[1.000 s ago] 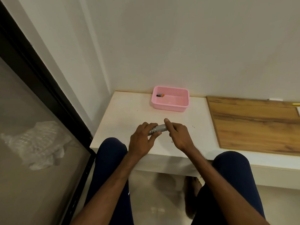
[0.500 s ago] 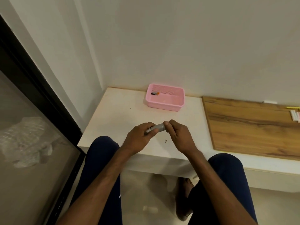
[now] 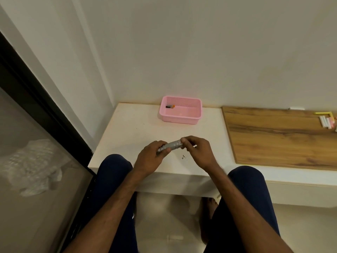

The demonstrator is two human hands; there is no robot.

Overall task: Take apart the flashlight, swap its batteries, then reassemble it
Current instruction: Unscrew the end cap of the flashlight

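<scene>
**Both hands on the flashlight, more of the barrel now bare**

Head view: the flashlight [image 3: 171, 146] sits at the centre of the frame, held just above the near part of the white table [image 3: 131, 128], its right end tilted slightly higher. The left hand [image 3: 151, 157] has its fingers curled round the lower-left end of the barrel. The right hand [image 3: 197, 152] pinches the upper-right end with thumb and fingertips.

Compared with a second ago, the grips are much the same, but a longer stretch of silver barrel shows between the two hands. The right fingertips now sit on the very tip rather than lying along the body. This looks like the unscrewing step under way, early in the task. The right fingers cover the joint, so I cannot tell whether the end piece has come loose at all.

In the upper middle of the frame, well apart from the hands, a pink basket [image 3: 180, 121] holds one battery [image 3: 170, 106] in its far-left corner, probably the replacement. A few dark specks [image 3: 183, 157] lie on the table just below the hands. At the right, a wooden board [image 3: 273, 139] carries some small sticks [image 3: 326, 122] that were only partly in sight earlier.
</scene>
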